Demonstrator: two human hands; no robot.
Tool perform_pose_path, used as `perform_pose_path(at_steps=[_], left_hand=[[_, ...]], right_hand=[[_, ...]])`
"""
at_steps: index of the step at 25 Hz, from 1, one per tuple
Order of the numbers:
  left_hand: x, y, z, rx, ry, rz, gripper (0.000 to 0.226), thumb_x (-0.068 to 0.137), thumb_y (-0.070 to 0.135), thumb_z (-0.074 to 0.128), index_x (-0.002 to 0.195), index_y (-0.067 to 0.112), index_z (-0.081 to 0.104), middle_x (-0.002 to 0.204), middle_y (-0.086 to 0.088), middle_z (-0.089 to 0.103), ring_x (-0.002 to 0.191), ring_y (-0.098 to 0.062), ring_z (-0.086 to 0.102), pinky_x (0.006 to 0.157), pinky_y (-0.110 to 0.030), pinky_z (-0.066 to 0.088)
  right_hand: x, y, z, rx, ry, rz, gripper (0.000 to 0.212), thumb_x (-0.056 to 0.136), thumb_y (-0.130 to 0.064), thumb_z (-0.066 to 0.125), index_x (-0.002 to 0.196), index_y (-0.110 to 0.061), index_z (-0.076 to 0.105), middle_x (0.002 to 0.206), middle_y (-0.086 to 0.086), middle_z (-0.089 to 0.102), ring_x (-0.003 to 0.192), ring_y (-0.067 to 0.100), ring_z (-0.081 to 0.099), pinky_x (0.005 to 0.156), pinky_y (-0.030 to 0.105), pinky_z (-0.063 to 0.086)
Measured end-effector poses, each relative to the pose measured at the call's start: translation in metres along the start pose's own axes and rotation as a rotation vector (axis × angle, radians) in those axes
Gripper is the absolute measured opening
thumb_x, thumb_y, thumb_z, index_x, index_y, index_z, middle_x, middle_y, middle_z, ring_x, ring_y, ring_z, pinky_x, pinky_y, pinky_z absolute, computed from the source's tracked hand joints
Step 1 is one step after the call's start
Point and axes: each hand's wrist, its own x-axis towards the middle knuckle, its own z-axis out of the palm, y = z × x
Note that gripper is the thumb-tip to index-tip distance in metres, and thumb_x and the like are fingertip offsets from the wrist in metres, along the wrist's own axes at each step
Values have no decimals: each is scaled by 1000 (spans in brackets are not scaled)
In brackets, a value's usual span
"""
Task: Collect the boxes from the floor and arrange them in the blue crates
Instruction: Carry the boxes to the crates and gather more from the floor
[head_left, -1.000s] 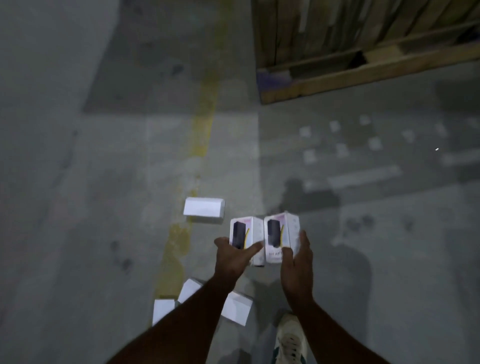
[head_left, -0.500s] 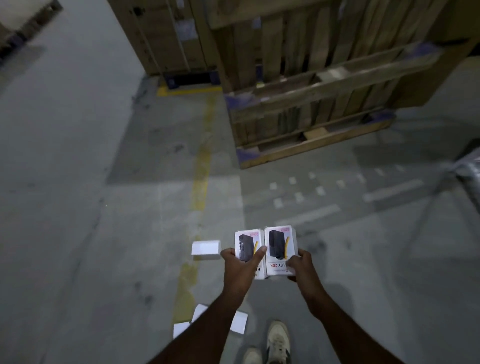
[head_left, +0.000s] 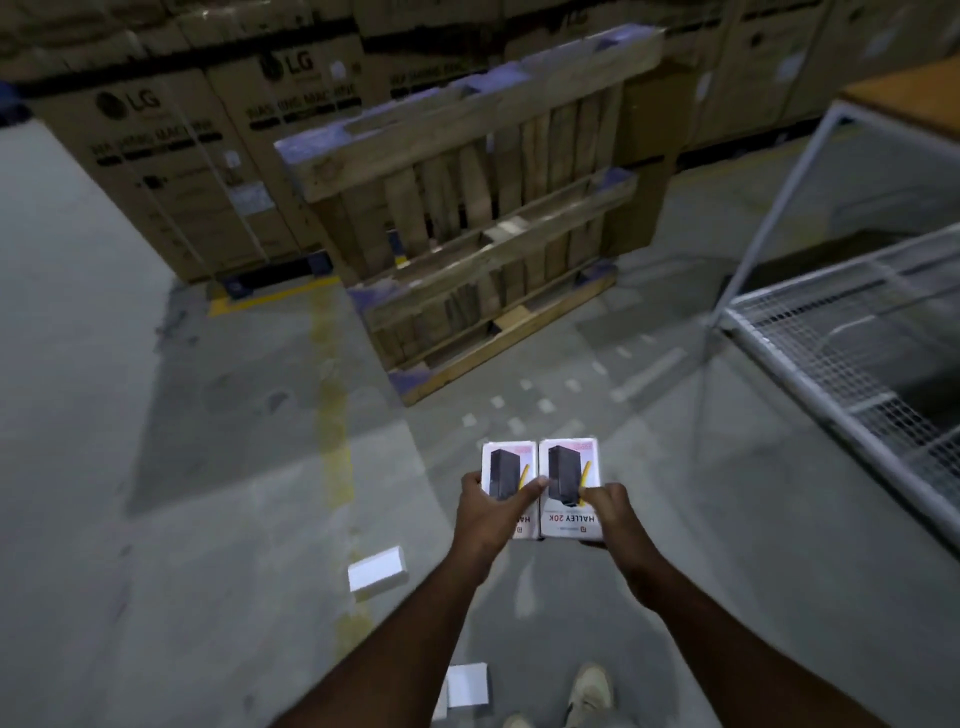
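LG cartons (head_left: 156, 171) now visible — both hands' fingers gripping touching "HALLEY 20K" boxes (head_left: 569, 486).

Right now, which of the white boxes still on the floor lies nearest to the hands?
The white box on the yellow line, just left of the left forearm. The other floor box lies at the bottom edge, near the shoes, farther from the hands.

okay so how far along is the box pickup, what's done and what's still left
Done: nothing confirmed, since no blue crate is in view. In hand: the left hand grips one white box, the right hand the one beside it. Left: white boxes on the floor, one by the yellow line and another near the shoes.
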Motion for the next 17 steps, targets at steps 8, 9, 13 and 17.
perform_pose_path(at_steps=[8, 9, 13, 17], left_hand=[[-15, 51, 87, 48, -225, 126, 73, 62, 48, 92, 118, 20, 54, 111, 4, 70, 91, -8, 72, 71, -27, 62], [-17, 60, 103, 48, -259, 147, 65, 69, 40, 91, 119, 19, 54, 111, 4, 69, 90, -6, 72, 65, -19, 58], [-10, 88, 180, 82, -426, 250, 50, 76, 31, 88, 117, 18, 64, 111, -5, 74, 97, -18, 74, 73, -27, 59], [-1, 110, 262, 149, -548, 320, 62, 69, 23, 93, 122, 21, 62, 113, 2, 74, 100, -16, 73, 83, -34, 62]], right_hand=[[-11, -20, -85, 213, 164, -79, 37, 95, -48, 55, 114, -16, 52, 107, 2, 68, 95, 13, 69, 78, 28, 54], [-8, -21, -100, 228, 185, -91, 35, 95, -46, 55, 114, -16, 53, 106, 1, 68, 93, 12, 69, 75, 26, 54], [7, -28, -173, 269, 262, -159, 16, 99, -34, 53, 105, -20, 59, 97, -2, 71, 77, 1, 68, 60, 14, 50], [26, -30, -260, 287, 337, -191, 31, 97, -36, 58, 120, -16, 58, 104, 1, 74, 82, 5, 71, 59, 15, 51]])
